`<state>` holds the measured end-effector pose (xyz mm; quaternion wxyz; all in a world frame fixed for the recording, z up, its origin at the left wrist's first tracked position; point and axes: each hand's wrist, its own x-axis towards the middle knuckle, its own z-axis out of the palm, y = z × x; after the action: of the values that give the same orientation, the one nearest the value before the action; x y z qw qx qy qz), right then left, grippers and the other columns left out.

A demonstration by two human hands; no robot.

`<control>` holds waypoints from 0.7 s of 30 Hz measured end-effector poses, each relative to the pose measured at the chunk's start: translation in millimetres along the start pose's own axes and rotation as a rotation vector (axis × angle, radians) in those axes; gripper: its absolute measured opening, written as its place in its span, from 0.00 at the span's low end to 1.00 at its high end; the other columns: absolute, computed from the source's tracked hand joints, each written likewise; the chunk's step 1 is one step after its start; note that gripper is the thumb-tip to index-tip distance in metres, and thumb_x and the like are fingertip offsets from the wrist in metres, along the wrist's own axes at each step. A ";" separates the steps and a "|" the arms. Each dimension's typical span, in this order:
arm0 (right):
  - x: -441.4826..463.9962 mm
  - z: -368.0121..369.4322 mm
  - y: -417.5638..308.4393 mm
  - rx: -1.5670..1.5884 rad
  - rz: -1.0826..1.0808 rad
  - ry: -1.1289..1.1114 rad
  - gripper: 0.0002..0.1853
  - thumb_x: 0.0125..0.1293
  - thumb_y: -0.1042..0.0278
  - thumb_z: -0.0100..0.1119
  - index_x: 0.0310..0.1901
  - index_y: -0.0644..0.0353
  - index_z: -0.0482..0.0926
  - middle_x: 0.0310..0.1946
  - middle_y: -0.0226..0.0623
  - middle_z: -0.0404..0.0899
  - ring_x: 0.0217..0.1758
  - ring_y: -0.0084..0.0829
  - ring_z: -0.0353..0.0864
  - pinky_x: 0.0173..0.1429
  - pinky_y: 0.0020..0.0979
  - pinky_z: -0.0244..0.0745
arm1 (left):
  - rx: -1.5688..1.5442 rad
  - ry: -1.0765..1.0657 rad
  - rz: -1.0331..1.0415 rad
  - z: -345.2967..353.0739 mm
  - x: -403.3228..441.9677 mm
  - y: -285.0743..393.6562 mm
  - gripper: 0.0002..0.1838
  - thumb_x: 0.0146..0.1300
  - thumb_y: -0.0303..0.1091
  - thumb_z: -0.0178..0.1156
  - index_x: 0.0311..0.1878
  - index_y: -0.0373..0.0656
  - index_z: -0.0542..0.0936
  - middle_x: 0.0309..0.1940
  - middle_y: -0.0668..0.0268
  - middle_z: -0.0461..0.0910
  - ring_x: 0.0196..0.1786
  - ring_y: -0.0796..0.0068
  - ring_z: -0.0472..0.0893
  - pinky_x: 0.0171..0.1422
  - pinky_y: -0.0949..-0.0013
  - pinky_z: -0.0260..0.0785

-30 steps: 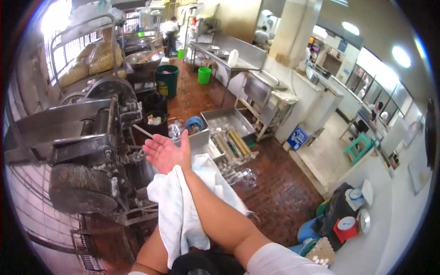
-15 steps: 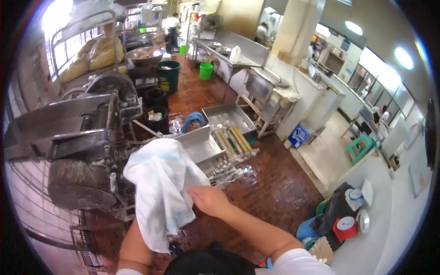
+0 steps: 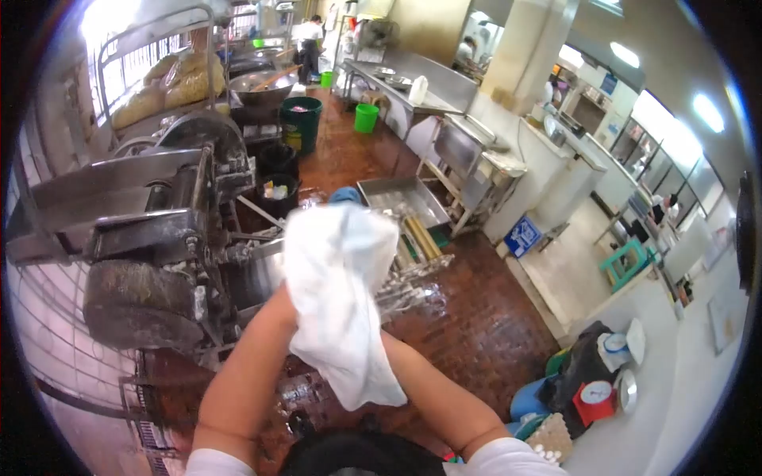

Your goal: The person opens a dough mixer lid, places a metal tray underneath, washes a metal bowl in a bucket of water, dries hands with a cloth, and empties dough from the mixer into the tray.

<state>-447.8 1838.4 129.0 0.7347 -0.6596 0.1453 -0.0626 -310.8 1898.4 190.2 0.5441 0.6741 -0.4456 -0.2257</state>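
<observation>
A white cloth (image 3: 340, 274) is bunched up in front of me, held in the air between my two hands. It has a faint blue stripe and a loose end that hangs down between my forearms. My left hand (image 3: 286, 308) goes into the cloth from the left; only the wrist shows. From the right, my right hand (image 3: 386, 349) is also inside the cloth, with its fingers covered. Behind the cloth, on the floor, lie metal rollers (image 3: 421, 238) and a steel tray (image 3: 403, 198), both partly hidden.
A large floury machine (image 3: 143, 301) with a roller stands close on my left. Dark bins (image 3: 276, 194) and a green bin (image 3: 302, 127) are farther ahead. Scales (image 3: 595, 394) and a blue container (image 3: 530, 403) sit low on the right. People work in the background.
The cloth has moved right and somewhat up, and is more bunched. My right hand, visible at the cloth's edge before, is now covered by it. My view has shifted slightly.
</observation>
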 end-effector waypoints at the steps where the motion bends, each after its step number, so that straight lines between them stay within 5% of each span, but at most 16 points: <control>1: -2.0 6.2 -6.9 0.122 -0.044 0.020 0.20 0.64 0.55 0.56 0.50 0.62 0.79 0.50 0.52 0.79 0.54 0.46 0.77 0.58 0.40 0.71 | -0.016 0.033 0.072 4.7 3.2 12.1 0.21 0.59 0.42 0.58 0.49 0.35 0.78 0.45 0.49 0.80 0.49 0.53 0.80 0.55 0.56 0.71; 12: -20.4 -35.3 -20.8 0.458 -0.259 0.532 0.22 0.61 0.51 0.59 0.49 0.61 0.80 0.47 0.52 0.80 0.51 0.48 0.78 0.56 0.42 0.72 | 0.453 -0.039 0.462 91.5 -70.8 9.5 0.20 0.57 0.40 0.53 0.47 0.34 0.78 0.39 0.41 0.79 0.47 0.45 0.78 0.55 0.46 0.69; 13: -22.0 -42.2 -22.5 0.456 -0.270 0.557 0.23 0.61 0.51 0.60 0.49 0.61 0.80 0.47 0.52 0.80 0.51 0.48 0.78 0.56 0.42 0.72 | 0.433 -0.473 -0.036 86.7 -82.1 11.8 0.29 0.60 0.47 0.53 0.59 0.35 0.72 0.53 0.39 0.74 0.54 0.42 0.76 0.61 0.54 0.68; 14: -25.1 -46.8 -21.8 0.456 -0.268 0.564 0.23 0.61 0.51 0.60 0.49 0.61 0.80 0.47 0.52 0.80 0.51 0.49 0.79 0.55 0.42 0.72 | 0.432 -0.384 0.158 91.5 -102.6 -10.1 0.29 0.61 0.49 0.54 0.59 0.38 0.72 0.50 0.42 0.77 0.48 0.42 0.78 0.57 0.53 0.71; 15: -26.4 -49.6 -22.7 0.428 -0.259 0.559 0.23 0.61 0.50 0.60 0.49 0.61 0.80 0.47 0.52 0.80 0.51 0.49 0.79 0.55 0.42 0.72 | 0.308 -0.500 0.131 87.6 -112.4 -26.5 0.25 0.59 0.48 0.56 0.53 0.39 0.75 0.46 0.45 0.79 0.45 0.44 0.80 0.54 0.53 0.72; 18: -27.2 -54.5 -26.6 0.155 -0.133 0.436 0.24 0.60 0.49 0.61 0.49 0.61 0.80 0.46 0.52 0.80 0.50 0.50 0.79 0.55 0.42 0.73 | 0.010 -0.796 0.053 68.0 -121.9 -77.5 0.17 0.56 0.44 0.59 0.41 0.41 0.81 0.38 0.51 0.82 0.39 0.50 0.82 0.48 0.54 0.74; 21: 3.1 12.6 21.2 -0.618 -0.094 0.174 0.25 0.59 0.48 0.62 0.49 0.61 0.80 0.45 0.52 0.81 0.49 0.50 0.79 0.54 0.43 0.73 | 0.059 -0.677 -0.057 68.7 -96.5 -101.9 0.17 0.56 0.44 0.58 0.41 0.41 0.81 0.38 0.51 0.82 0.39 0.50 0.82 0.48 0.54 0.74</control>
<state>-443.2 1852.1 108.8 0.4810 -0.8496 0.1890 -0.1056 -377.2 1944.6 56.6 0.3391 0.5884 -0.5883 -0.4390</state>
